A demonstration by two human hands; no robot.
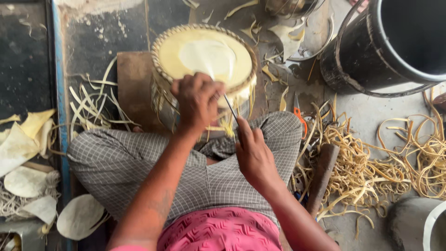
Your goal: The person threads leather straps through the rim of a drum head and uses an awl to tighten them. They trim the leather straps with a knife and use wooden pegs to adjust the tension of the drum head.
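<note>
A small drum (204, 58) with a pale yellow skin head and a braided rim stands on a wooden board between my crossed legs. My left hand (197, 100) is closed on the drum's near edge, gripping its lacing strips. My right hand (253, 153) holds a thin metal tool (231, 107) whose tip points up into the pale strips at the drum's near side. Loose ends of the strips hang below the rim.
A large black drum shell (390, 46) stands at the upper right. A heap of tan hide strips (371, 162) lies on the right, with orange-handled scissors (299, 114) and a wooden-handled tool (321, 176). Pale hide pieces (25, 148) lie on the left.
</note>
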